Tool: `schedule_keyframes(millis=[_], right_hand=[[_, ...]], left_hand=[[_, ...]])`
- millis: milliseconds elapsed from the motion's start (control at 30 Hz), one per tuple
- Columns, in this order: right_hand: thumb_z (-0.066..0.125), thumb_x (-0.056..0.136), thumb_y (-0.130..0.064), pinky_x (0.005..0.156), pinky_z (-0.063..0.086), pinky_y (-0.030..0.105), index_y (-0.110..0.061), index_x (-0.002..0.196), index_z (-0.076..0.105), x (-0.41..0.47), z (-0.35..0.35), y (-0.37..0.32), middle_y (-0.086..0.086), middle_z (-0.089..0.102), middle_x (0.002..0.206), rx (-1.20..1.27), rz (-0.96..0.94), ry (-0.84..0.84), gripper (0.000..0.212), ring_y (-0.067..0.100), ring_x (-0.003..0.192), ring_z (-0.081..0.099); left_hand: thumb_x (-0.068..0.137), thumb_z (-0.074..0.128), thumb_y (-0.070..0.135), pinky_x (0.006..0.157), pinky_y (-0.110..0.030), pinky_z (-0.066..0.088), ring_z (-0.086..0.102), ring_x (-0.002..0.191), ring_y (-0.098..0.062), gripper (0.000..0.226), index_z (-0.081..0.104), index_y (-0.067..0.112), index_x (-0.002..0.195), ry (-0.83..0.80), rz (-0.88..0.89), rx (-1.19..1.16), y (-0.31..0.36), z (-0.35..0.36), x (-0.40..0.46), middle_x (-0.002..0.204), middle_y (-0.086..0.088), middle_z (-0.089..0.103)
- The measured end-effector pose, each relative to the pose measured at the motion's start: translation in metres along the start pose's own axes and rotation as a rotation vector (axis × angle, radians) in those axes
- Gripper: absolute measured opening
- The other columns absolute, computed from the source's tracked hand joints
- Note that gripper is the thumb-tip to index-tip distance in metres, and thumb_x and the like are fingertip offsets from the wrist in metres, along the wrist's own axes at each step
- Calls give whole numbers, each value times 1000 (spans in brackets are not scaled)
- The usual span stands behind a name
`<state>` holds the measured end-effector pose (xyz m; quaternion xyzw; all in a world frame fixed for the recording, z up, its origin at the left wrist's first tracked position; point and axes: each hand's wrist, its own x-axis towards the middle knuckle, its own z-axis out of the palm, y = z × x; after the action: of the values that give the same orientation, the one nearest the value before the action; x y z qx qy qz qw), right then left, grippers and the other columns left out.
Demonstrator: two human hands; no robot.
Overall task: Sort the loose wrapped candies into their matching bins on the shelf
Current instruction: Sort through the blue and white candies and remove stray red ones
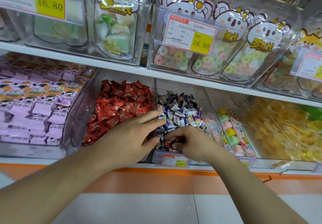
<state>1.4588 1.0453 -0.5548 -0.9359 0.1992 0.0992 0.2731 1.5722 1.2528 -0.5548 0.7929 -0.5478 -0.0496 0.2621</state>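
You are seeing yellow price tags hanging on the upper containers, cartoon animal pouches standing inside them, and an orange stripe running below.

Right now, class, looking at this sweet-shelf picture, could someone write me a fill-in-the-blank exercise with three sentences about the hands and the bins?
1. The right hand pinches a small ____ wrapped candy over the bin of dark blue and white candies.
2. The left hand lies with its fingers ____.
3. The bin of red wrapped candies sits to the ____ of the blue and white one.

Missing words: red; straight; left
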Motion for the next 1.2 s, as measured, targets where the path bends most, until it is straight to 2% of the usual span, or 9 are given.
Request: schedule_keyframes(millis=[233, 367, 467, 600, 800, 900, 967, 1100, 1200], right_hand=[[76, 91, -17, 74, 58, 27, -32, 86, 77, 4, 5, 5, -9, 73, 85, 60, -36, 53, 16, 8, 81, 67], [67, 94, -6, 58, 52, 18, -27, 79, 72, 1, 0, 8, -10, 72, 73, 120, -14, 204, 27, 0, 67, 65], [69, 96, -14, 55, 44, 17, -24, 81, 71, -6, -10, 3, -6, 69, 71, 242, -26, 348, 18, -2, 58, 57], [77, 92, -18, 70, 59, 39, -18, 87, 73, -18, -20, -24, 10, 72, 79, 513, -137, 396, 6, 24, 70, 67], [67, 98, -6, 73, 62, 36, -6, 97, 77, -26, -21, -57, 14, 78, 86, 735, -253, 303, 10, 27, 80, 76], [55, 99, 3, 77, 63, 47, -10, 93, 77, -21, -18, -40, 10, 77, 86, 591, -190, 305, 26, 33, 84, 73], [52, 96, 4, 78, 61, 54, -19, 86, 77, -16, -10, -26, 5, 76, 82, 401, -158, 226, 36, 33, 82, 72], [62, 96, -11, 80, 59, 25, -29, 94, 78, -7, 2, -3, -13, 76, 89, 39, -31, 92, 24, 3, 86, 70], [69, 95, -16, 70, 49, 10, -31, 98, 77, -3, -2, 6, -14, 75, 91, -47, 37, 78, 18, 2, 86, 68]], left_hand=[[105, 47, 46, 105, -3, 10, 22, 148, 6, 54, 34, 42, 157, 5, -6, -9, 3, -1, -1, 164, 37, 2], [104, 49, 45, 101, 3, 4, 20, 147, 9, 53, 36, 43, 155, 17, -17, -30, 3, -1, 0, 163, 38, 3], [103, 54, 45, 101, 6, 6, 25, 144, 11, 51, 42, 42, 152, 57, -30, -71, 3, 0, 0, 160, 38, 15], [96, 61, 53, 107, -10, 34, 43, 128, 10, 49, 53, 39, 142, 185, -30, -133, 11, -8, 0, 141, 30, 44], [92, 73, 37, 74, -11, 52, 66, 89, 8, 21, 68, 40, 113, 325, -138, -294, 16, -24, -1, 95, 26, 70], [95, 71, 31, 88, -3, 37, 59, 104, 8, 31, 66, 33, 125, 386, -224, -119, 1, -26, -3, 119, 23, 66], [96, 67, 32, 103, -11, 33, 52, 123, 0, 43, 58, 31, 138, 334, -208, -43, -4, -25, -4, 138, 19, 55], [103, 53, 39, 116, -16, 24, 36, 138, 7, 49, 41, 36, 151, 146, -40, -30, 8, -16, -3, 155, 28, 33], [107, 46, 42, 122, -16, 11, 10, 151, 8, 53, 33, 35, 157, 38, 54, 4, 9, 1, -2, 163, 25, 22]])
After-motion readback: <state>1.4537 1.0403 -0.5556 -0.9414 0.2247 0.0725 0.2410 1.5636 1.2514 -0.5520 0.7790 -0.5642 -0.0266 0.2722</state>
